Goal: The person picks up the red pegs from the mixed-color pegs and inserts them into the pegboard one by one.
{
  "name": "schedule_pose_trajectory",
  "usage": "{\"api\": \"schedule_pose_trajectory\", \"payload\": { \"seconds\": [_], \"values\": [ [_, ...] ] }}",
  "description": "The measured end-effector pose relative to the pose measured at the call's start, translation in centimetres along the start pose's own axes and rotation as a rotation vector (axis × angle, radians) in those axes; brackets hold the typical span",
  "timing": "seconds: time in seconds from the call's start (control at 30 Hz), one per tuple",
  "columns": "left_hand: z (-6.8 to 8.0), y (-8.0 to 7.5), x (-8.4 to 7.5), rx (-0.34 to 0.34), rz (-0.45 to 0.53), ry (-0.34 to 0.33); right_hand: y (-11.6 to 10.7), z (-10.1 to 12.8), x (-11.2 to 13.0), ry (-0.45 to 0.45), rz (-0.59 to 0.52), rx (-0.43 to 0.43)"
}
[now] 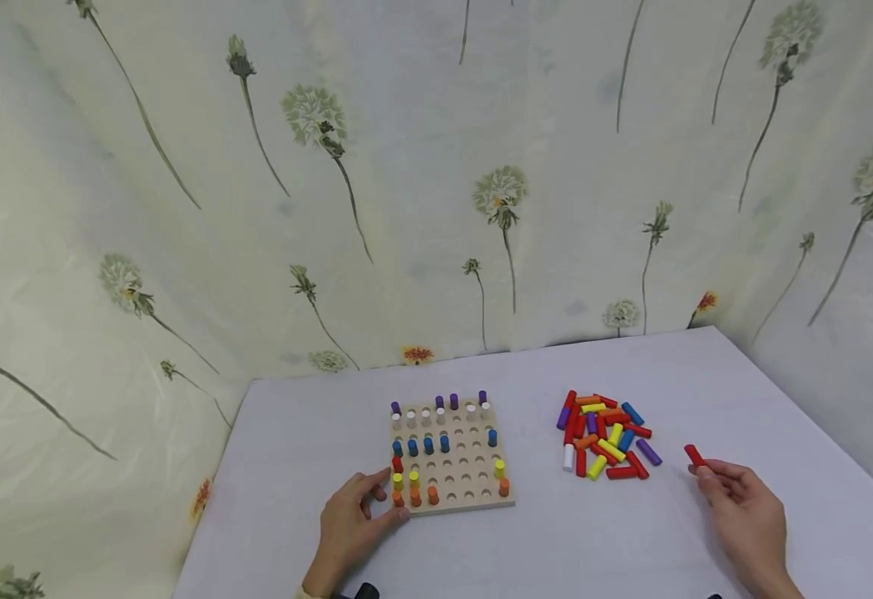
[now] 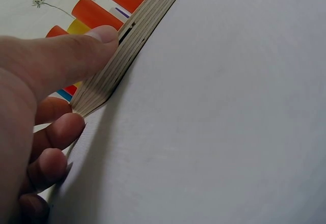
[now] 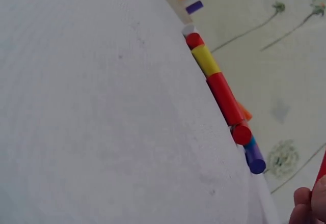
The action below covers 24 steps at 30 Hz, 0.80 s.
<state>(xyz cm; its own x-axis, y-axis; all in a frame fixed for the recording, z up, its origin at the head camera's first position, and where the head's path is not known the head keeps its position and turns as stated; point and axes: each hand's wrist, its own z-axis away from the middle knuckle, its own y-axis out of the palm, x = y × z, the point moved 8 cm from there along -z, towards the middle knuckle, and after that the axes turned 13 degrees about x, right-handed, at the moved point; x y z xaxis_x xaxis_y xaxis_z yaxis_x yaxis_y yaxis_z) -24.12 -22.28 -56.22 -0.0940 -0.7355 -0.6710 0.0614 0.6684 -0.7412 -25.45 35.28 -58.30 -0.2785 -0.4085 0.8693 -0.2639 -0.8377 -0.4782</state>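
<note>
Right of the loose pegs (image 1: 612, 450), the right hand (image 1: 745, 509) pinches a red peg (image 1: 694, 455), likely light and stiff, sensibly by one end, while the left hand (image 1: 352, 517) grips the board (image 1: 458, 507) by a corner.

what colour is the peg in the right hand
The peg in the right hand is red, shown best in the head view.

Looks softly, evenly lit in the head view, with faint sheen on the backdrop (image 1: 406, 208). Reads greyer in both wrist views, with diffuse shadow beside the board (image 2: 140, 25) on the worktop (image 2: 214, 132); seems slightly soft-focused at the right wrist.
</note>
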Motion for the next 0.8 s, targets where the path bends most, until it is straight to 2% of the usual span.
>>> {"api": "schedule_pose_trajectory", "payload": {
  "seconds": [0.2,0.37,0.63,0.8],
  "values": [
    [0.0,0.1,0.0,-0.010,-0.007,0.008,-0.6,0.0,-0.4,0.056,-0.032,-0.027],
    [-0.2,0.0,0.0,-0.008,-0.017,0.008,-0.6,-0.1,-0.5,0.068,-0.056,-0.019],
    [-0.2,-0.3,0.1,-0.015,-0.010,-0.004,-0.1,0.0,0.1,0.088,-0.017,-0.005],
    [0.0,0.0,-0.1,-0.001,-0.011,0.004,0.4,1.0,1.4,0.054,0.038,-0.024]
  ]
}}
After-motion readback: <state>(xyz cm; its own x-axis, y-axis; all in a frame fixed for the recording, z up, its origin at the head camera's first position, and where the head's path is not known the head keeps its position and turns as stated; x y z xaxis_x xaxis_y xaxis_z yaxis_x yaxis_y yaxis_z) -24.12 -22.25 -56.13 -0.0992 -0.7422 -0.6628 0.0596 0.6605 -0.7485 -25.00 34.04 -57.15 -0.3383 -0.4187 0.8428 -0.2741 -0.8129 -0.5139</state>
